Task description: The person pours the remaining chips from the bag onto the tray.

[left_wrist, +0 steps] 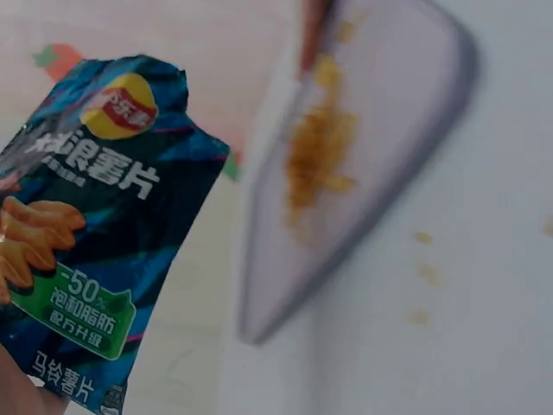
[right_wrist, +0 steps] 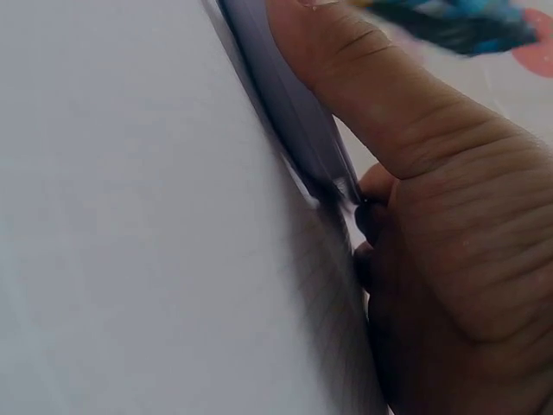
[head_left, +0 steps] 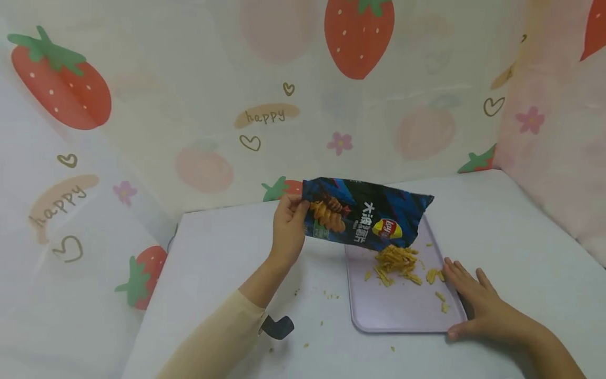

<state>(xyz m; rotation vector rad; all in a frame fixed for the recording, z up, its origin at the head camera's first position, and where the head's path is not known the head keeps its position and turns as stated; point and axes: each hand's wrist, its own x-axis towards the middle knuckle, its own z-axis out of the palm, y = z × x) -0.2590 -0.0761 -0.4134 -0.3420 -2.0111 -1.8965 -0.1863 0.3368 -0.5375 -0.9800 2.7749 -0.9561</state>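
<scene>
My left hand (head_left: 289, 229) pinches one end of a dark blue Lay's potato chip bag (head_left: 364, 213), thumb on the printed face. The bag is held sideways in the air, its far end tilted down over a lilac tray (head_left: 393, 316). Below that end, a heap of yellow chip pieces (head_left: 397, 260) lies on the tray. In the left wrist view the chip bag (left_wrist: 95, 199) shows its printed front. My right hand (head_left: 492, 310) rests at the tray's right rim, fingers extended along it, thumb by the near right corner. The right wrist view shows the thumb (right_wrist: 363, 78) over the tray edge.
Small crumbs (head_left: 331, 296) are scattered on the white table (head_left: 227, 252) left of the tray. A dark strap end (head_left: 279, 327) sticks out by the left sleeve. A strawberry-printed curtain (head_left: 208, 105) stands behind the table and along both sides.
</scene>
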